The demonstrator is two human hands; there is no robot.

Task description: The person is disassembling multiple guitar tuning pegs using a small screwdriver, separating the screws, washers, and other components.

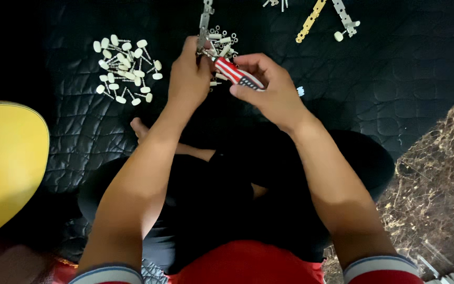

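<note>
My left hand (189, 73) grips the lower end of a long silver metal strip (204, 21) that carries small white-knobbed pegs. My right hand (271, 87) holds a screwdriver (236, 73) with a red, white and blue striped handle, its tip pointed at the strip next to my left fingers. Both hands meet above a black quilted mat (395, 73). Just behind them lies a small cluster of silver washers and pegs (224, 39).
A pile of white-knobbed pegs (124, 68) lies on the mat at the left. A gold strip (310, 21) and another silver strip (345, 21) lie at the top right. A yellow curved object (3, 163) is at the left edge. Marbled floor (442, 184) shows at the right.
</note>
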